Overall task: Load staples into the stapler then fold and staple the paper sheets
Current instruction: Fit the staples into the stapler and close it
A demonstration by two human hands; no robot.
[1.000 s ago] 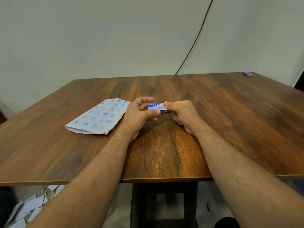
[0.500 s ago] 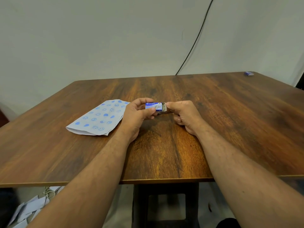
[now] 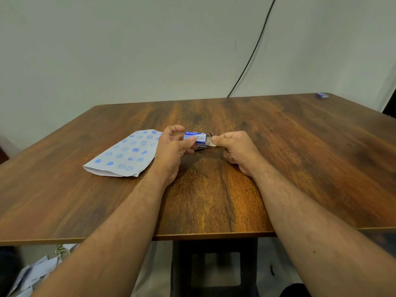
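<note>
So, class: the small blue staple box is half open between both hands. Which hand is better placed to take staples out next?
Right. The right hand pinches the drawer at the staple box's open end, while the left hand grips the sleeve, steadying it.

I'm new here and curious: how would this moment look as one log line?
step: opening staple box | left hand: holds sleeve | right hand: pinches tray | paper: on table

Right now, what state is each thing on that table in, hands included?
Staple box: partly open, inner tray slid out to the right, held above the table.
Left hand: grips the box's sleeve.
Right hand: pinches the tray's end.
Patterned paper: folded, lying flat, untouched.
Small blue item at the far corner: lying untouched.
Stapler: not in view.
</note>
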